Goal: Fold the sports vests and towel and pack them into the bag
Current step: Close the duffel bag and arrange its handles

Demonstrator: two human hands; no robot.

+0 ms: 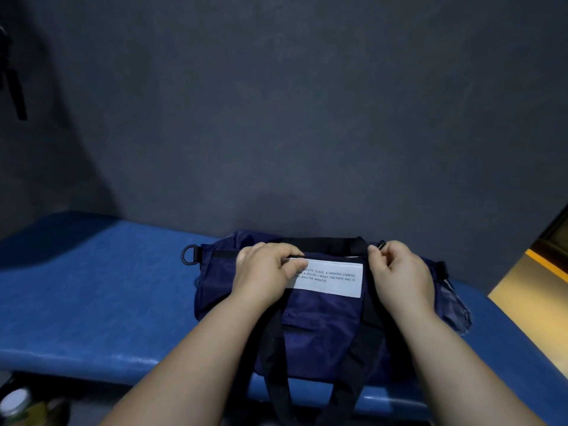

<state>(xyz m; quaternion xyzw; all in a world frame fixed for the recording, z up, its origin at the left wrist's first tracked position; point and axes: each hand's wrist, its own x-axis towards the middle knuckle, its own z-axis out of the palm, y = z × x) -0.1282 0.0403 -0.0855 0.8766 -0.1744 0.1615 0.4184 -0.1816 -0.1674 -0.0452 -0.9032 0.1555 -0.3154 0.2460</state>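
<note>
One navy fabric bag [322,321] with one white rectangular label [332,279] lies on the blue padded bench [92,287]. Two hands are on it: the left hand [264,272] curls over its top edge, and the right hand [399,272] pinches the black zipper pull [381,244].

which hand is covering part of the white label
The left hand: its fingers overlap the white label's left end. The right hand pinches a black tab beyond its right edge.

Blue padded bench [92,287], grey wall [276,118], white-capped bottle [13,402], hanging black strap [15,87]
</note>
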